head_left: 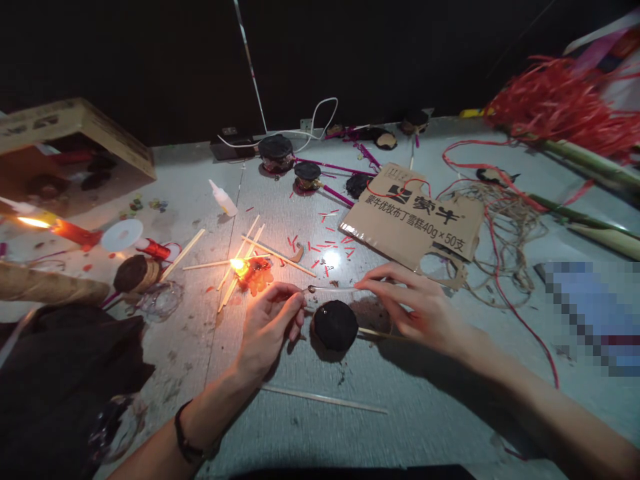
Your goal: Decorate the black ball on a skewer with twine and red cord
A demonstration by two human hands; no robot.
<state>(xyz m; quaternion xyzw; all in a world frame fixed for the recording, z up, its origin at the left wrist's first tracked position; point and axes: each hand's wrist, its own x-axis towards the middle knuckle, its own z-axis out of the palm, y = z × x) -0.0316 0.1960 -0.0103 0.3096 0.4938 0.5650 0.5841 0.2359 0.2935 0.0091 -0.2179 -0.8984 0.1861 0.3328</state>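
My right hand (417, 307) pinches one end of a clear glue stick (333, 289), held level. Its far end meets a small dark round bit (311, 289) at the fingertips of my left hand (273, 320), which is closed in a pinch around that bit. What exactly this bit is, I cannot make out. Just below lies a small drum with a black top (335, 325), its wooden stick (383, 333) reaching right under my hand. A burning candle stub (240, 263) stands in melted red wax, left of my left hand, among thin wooden sticks (280, 255).
Flattened cardboard (413, 217) lies back right, beside tangled twine (515, 233). A second flame burns on a red candle (75, 233) at the left. A glue bottle (223, 199), finished-looking drums (276, 153) and a cardboard box (115, 137) stand behind. Another glue stick (325, 398) lies in front.
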